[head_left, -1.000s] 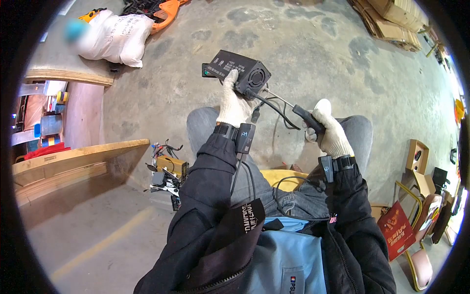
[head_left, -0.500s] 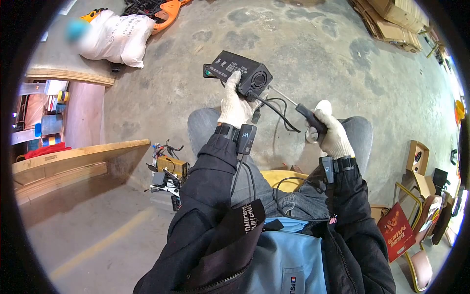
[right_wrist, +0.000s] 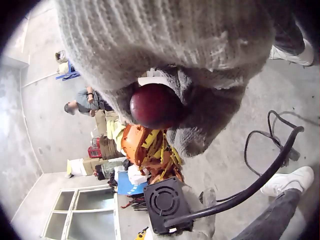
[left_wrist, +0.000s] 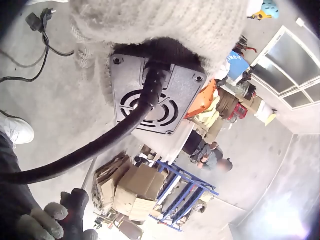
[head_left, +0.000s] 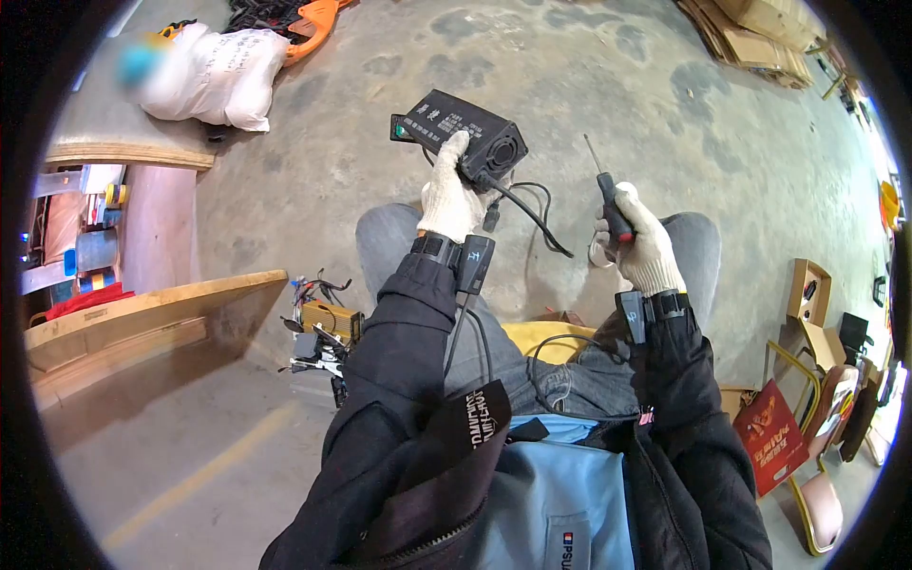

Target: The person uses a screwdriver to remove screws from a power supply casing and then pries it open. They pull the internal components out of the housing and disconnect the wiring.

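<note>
In the head view the gloved left hand [head_left: 450, 198] grips a black box [head_left: 464, 128] with white print, its thumb on top. The box's fan end [left_wrist: 150, 100] fills the middle of the left wrist view, a thick black cable [left_wrist: 107, 142] coming out of it. To the right, the gloved right hand [head_left: 642, 242] holds a screwdriver [head_left: 613, 204] with its shaft pointing up, away from the box. Its red handle end [right_wrist: 155, 106] shows in the right wrist view, the fingers curled round the handle.
Beside the left leg, electronic parts with a gold box [head_left: 332, 321] lie near a wooden board [head_left: 157, 299]. A white sack [head_left: 223, 76] is at the upper left, flattened cardboard [head_left: 750, 43] at the upper right. A red bag [head_left: 769, 437] stands at the lower right. Another person is in the background.
The screwdriver's tip has come away from the box's fan end, and its shaft has swung from slanting left to nearly upright. The left hand and box have shifted only slightly.
</note>
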A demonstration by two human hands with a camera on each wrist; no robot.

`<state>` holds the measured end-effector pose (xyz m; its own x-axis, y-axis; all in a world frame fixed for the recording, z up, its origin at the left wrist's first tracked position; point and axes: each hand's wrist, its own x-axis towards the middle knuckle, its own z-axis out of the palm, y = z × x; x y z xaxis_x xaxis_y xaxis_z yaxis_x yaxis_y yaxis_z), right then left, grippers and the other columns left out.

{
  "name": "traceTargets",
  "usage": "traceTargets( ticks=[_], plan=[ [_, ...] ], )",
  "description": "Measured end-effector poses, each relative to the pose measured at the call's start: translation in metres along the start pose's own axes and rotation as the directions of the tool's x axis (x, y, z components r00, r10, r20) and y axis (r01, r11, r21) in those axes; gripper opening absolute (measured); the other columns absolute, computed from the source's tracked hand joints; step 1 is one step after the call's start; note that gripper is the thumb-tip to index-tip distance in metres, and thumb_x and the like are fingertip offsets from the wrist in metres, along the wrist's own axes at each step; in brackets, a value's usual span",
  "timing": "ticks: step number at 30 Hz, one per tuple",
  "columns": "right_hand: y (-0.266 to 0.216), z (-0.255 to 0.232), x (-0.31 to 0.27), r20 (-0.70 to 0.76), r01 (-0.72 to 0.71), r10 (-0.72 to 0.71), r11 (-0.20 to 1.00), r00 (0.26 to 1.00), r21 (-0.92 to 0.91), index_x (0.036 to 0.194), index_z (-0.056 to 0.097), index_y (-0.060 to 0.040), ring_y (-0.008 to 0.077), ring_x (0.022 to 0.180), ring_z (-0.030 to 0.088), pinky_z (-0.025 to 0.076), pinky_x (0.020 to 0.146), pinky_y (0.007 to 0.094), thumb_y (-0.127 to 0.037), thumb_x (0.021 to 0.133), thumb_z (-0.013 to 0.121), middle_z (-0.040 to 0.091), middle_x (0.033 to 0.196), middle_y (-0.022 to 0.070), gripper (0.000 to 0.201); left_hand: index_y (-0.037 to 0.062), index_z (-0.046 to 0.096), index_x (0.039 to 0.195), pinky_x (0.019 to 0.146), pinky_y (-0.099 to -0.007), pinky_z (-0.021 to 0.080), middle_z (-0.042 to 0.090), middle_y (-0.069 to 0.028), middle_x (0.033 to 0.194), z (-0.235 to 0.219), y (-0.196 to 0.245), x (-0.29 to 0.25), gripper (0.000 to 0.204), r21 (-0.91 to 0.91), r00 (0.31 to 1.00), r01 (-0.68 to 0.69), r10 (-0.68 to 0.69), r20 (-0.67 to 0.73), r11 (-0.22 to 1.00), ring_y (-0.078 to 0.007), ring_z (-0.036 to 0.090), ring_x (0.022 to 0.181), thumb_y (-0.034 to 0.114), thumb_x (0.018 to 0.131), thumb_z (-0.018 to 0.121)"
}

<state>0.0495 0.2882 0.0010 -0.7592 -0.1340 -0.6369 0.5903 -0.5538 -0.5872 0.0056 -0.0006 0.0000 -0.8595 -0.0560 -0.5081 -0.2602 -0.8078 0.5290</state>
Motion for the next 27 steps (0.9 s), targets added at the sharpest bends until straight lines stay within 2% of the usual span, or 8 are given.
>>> traceTargets(
  ticks=[8, 13, 14, 17, 18, 21, 23, 27],
  plan=[
    [0.0, 0.014, -0.011, 0.081, 0.116, -0.107, 0.986, 0.991, -0.118, 0.132, 0.054, -0.0042, 0.0254, 0.093, 0.068, 0.059, 0.081, 0.041, -0.023, 0.098, 0.072, 0.065, 0.109, 0.0117, 0.043, 0.0086, 0.058, 0.137, 0.098, -0.0588, 0.057, 0.069, -0.0152, 0.128, 0.002, -0.007, 0.001, 0.043, 0.045, 0.993, 0.108, -0.105, -0.062, 0.993, -0.0338, 0.069, 0.116, 0.032, 0.101, 0.064],
    [0.003, 0.03, -0.003, 0.092, 0.187, -0.176, 0.972, 0.98, -0.139, 0.11, 0.057, -0.0012, 0.0234, 0.08, 0.069, 0.063, 0.076, 0.0413, -0.007, 0.091, 0.07, 0.062, 0.093, 0.0092, 0.024, 0.006, 0.057, 0.136, 0.097, -0.057, 0.057, 0.068, -0.0151, 0.129, 0.006, -0.019, -0.001, 0.044, 0.047, 0.995, 0.094, -0.095, 0.029, 0.994, -0.0346, 0.068, 0.115, 0.029, 0.1, 0.069],
    [0.004, 0.034, -0.002, 0.005, 0.179, -0.181, 0.965, 0.983, -0.19, 0.1, 0.06, -0.0034, 0.0181, 0.071, 0.063, 0.059, 0.068, 0.0361, -0.017, 0.094, 0.073, 0.06, 0.087, 0.0053, 0.019, 0.0051, 0.058, 0.135, 0.097, -0.0553, 0.057, 0.068, -0.0151, 0.128, 0.006, -0.024, 0.0, 0.043, 0.031, 0.995, 0.085, -0.086, 0.046, 0.996, -0.0346, 0.068, 0.115, 0.028, 0.1, 0.069],
    [0.001, 0.036, 0.018, 0.067, 0.071, -0.05, 0.931, 0.996, -0.359, 0.115, 0.065, -0.0025, 0.0173, 0.061, 0.059, 0.056, 0.058, 0.0358, -0.024, 0.096, 0.074, 0.064, 0.081, 0.0056, 0.03, 0.002, 0.06, 0.131, 0.094, -0.0508, 0.058, 0.069, -0.016, 0.126, 0.025, -0.021, -0.015, 0.041, -0.001, 0.993, 0.11, -0.11, 0.032, 0.994, -0.0338, 0.069, 0.11, 0.019, 0.097, 0.073],
    [0.004, 0.045, 0.021, 0.038, 0.125, -0.12, 0.901, 0.992, -0.416, 0.107, 0.068, -0.002, 0.0147, 0.052, 0.054, 0.052, 0.051, 0.0309, -0.033, 0.097, 0.075, 0.06, 0.07, 0.0042, 0.034, 0.0011, 0.06, 0.13, 0.092, -0.0503, 0.059, 0.069, -0.0167, 0.124, 0.029, -0.021, -0.018, 0.041, 0.032, 0.995, 0.104, -0.103, -0.011, 0.994, -0.0334, 0.07, 0.107, 0.015, 0.095, 0.075],
    [0.002, 0.067, 0.014, -0.026, 0.028, -0.044, 0.899, 0.999, -0.436, 0.117, 0.063, -0.0068, 0.0104, 0.066, 0.052, 0.048, 0.06, 0.0247, -0.052, 0.1, 0.069, 0.063, 0.088, 0.0026, 0.049, -0.0007, 0.062, 0.126, 0.085, -0.0475, 0.062, 0.071, -0.017, 0.12, 0.036, -0.025, -0.023, 0.039, 0.068, 0.991, 0.11, -0.104, -0.089, 0.992, -0.032, 0.073, 0.099, 0.006, 0.091, 0.078],
    [0.001, 0.079, 0.008, -0.054, 0.011, -0.036, 0.915, 0.998, -0.404, 0.122, 0.063, -0.0056, 0.0101, 0.067, 0.055, 0.05, 0.06, 0.0243, -0.05, 0.101, 0.068, 0.065, 0.093, 0.0044, 0.049, -0.0004, 0.063, 0.126, 0.081, -0.046, 0.063, 0.071, -0.0158, 0.117, 0.032, -0.032, -0.019, 0.037, 0.029, 0.99, 0.13, -0.132, 0.052, 0.991, -0.0318, 0.073, 0.096, 0.006, 0.092, 0.078],
    [0.01, 0.076, 0.02, 0.064, 0.102, -0.09, 0.971, 0.994, -0.216, 0.119, 0.062, -0.0043, 0.0123, 0.071, 0.064, 0.056, 0.058, 0.0282, -0.037, 0.102, 0.07, 0.066, 0.094, 0.0049, 0.038, -0.0011, 0.06, 0.132, 0.091, -0.0396, 0.061, 0.069, -0.0114, 0.121, 0.03, -0.039, -0.016, 0.039, 0.172, 0.984, 0.13, -0.148, 0.101, 0.977, -0.0252, 0.07, 0.105, 0.009, 0.096, 0.073]
  ],
)
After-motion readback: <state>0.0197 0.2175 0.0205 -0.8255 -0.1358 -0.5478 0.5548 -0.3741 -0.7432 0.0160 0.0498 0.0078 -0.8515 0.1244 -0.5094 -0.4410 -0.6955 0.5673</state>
